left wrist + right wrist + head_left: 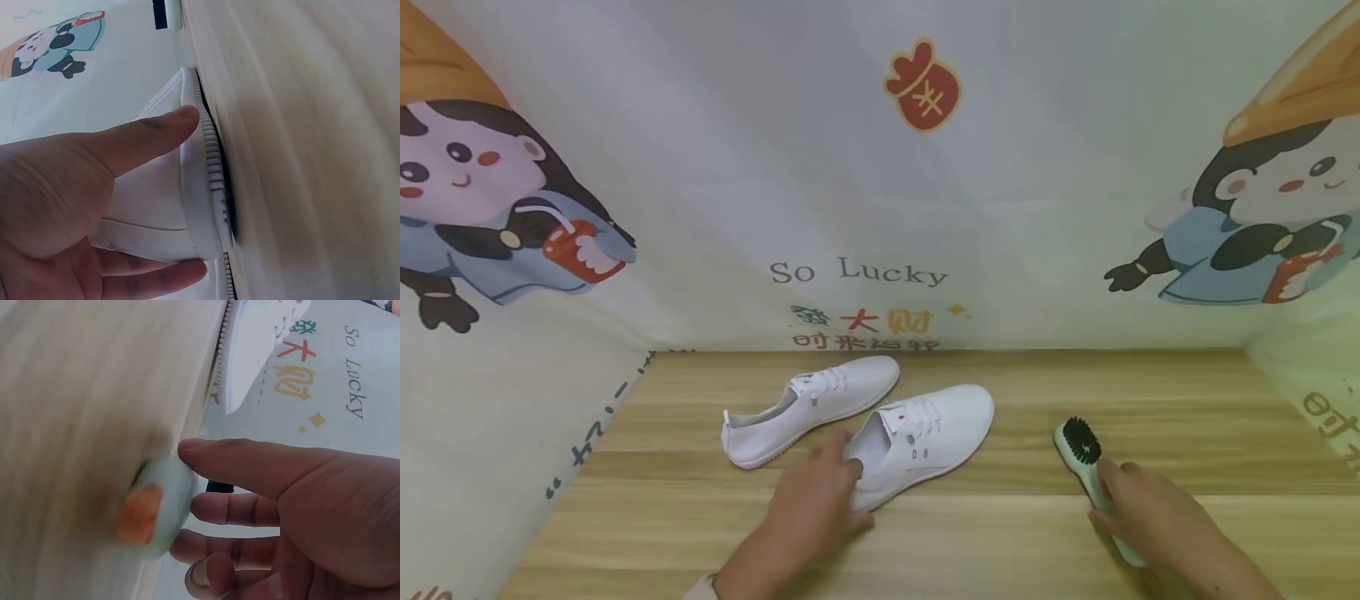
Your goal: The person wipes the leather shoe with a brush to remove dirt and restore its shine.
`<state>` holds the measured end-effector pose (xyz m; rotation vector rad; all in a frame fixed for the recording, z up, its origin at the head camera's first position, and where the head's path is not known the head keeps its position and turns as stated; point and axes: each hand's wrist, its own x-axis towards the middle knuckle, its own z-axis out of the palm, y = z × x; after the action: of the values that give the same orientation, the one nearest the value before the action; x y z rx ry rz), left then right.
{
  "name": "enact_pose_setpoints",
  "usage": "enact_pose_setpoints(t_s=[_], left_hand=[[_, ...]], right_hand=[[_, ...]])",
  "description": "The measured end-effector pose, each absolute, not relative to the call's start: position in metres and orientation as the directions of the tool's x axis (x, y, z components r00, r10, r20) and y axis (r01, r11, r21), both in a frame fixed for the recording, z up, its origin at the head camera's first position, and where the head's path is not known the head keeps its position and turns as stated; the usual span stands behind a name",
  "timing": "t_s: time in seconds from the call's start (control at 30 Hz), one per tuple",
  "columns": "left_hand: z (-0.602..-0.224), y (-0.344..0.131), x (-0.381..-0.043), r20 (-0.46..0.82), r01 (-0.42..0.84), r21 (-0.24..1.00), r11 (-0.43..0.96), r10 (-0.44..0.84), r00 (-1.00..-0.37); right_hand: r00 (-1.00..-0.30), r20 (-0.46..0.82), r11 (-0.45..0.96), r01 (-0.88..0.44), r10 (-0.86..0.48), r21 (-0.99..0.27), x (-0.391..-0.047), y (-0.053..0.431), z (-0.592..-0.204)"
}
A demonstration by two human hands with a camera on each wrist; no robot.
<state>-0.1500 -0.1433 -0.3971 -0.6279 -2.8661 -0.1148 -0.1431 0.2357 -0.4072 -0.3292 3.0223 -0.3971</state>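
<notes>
Two white lace-up shoes lie on the wooden surface, toes pointing to the upper right. My left hand (820,500) grips the nearer shoe (951,425) at its heel, thumb on one side and fingers on the other, as the left wrist view shows. That shoe's ribbed sole (214,162) is down against the wood. The farther shoe (812,408) sits just behind it on the left. To the right, my right hand (1157,508) holds a pale green brush (1086,471) by its handle between thumb and fingers. Its black bristles (1081,440) face up.
The wood-grain surface (1015,533) runs back to a pale printed backdrop (1037,192), which rises behind and on both sides. Cartoon figures and lettering decorate it. In the right wrist view, an orange patch (140,514) marks the end of the brush handle.
</notes>
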Motion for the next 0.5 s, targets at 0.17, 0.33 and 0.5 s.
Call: enact_pose_setpoints(t_s=[0.17, 0.33, 0.5], left_hand=[[-0.397, -0.140, -0.149, 0.208, 0.433, 0.026, 0.901, 0.419, -0.884], [-0.399, -0.142, -0.150, 0.194, 0.439, 0.002, 0.899, 0.430, -0.882], [-0.401, -0.144, -0.149, 0.199, 0.443, 0.000, 0.897, 0.434, -0.879]], right_hand=[[-0.970, -0.061, 0.942, -0.213, -0.235, -0.258, -0.143, 0.235, -0.403], [-0.959, -0.065, 0.930, -0.250, -0.276, -0.270, -0.141, 0.229, -0.402], [-0.951, -0.046, 0.915, -0.280, -0.305, -0.289, -0.137, 0.223, -0.401]])
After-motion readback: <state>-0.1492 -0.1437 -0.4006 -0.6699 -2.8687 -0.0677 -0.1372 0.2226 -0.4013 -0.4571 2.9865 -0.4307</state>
